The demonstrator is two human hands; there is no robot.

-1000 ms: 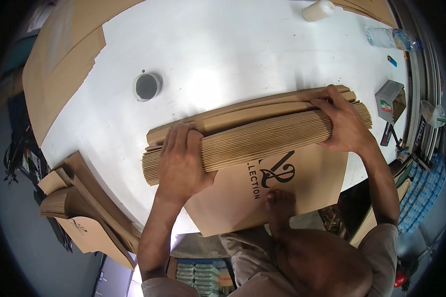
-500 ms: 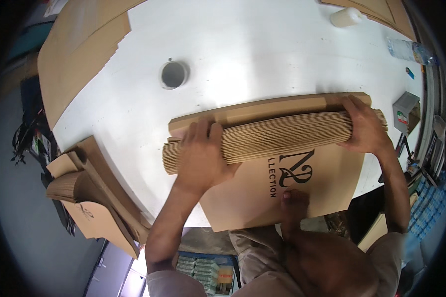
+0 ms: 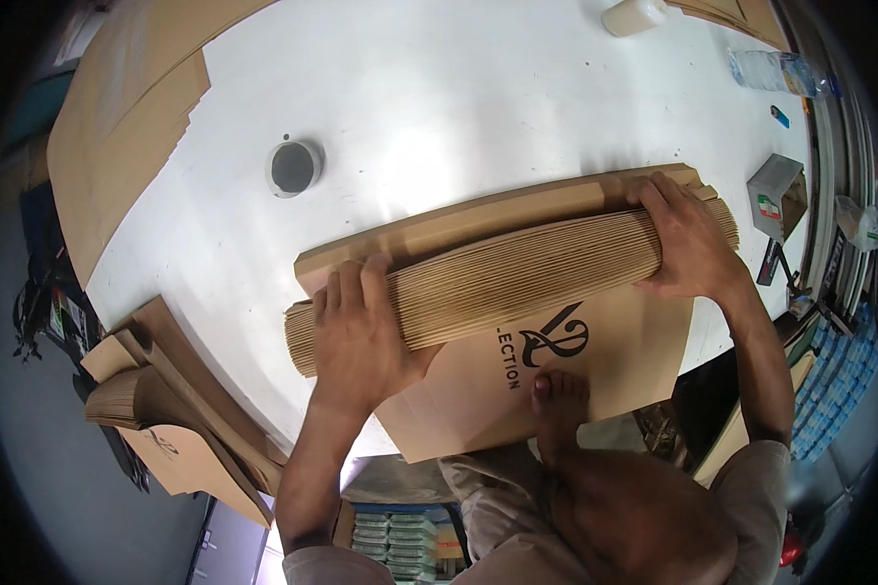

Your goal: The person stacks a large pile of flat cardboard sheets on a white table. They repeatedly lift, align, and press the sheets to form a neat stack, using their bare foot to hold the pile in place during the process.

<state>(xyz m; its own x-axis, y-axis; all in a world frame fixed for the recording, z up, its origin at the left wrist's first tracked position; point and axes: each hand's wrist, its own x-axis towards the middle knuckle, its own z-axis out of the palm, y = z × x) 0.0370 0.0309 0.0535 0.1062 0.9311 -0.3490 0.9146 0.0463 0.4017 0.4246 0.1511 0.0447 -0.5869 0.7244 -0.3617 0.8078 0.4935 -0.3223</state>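
A thick bundle of folded brown cardboard sheets (image 3: 527, 268) lies across the white table's near side, its many folded edges bulging upward. At the bundle's left end, my left hand (image 3: 354, 336) grips it, fingers over the far side and thumb on the near side. My right hand (image 3: 691, 244) clasps the right end the same way. A flat brown panel (image 3: 629, 351) with dark printing spreads from under the folds toward me, and a bare foot (image 3: 559, 395) rests on it. Behind the folds runs a long raised brown flap (image 3: 488, 219).
Left of the bundle, another folded brown stack (image 3: 156, 390) hangs over the table edge. Large cardboard sheets (image 3: 127, 127) cover the far left. A round hole (image 3: 295, 169) pierces the white table (image 3: 439, 117). At right are a clear plastic bottle (image 3: 776, 73) and a grey box (image 3: 771, 185).
The whole view has shifted, so the table and its things appear farther left. The bundle looks slightly more tilted, its left end lower. Both hands keep their hold on its ends.
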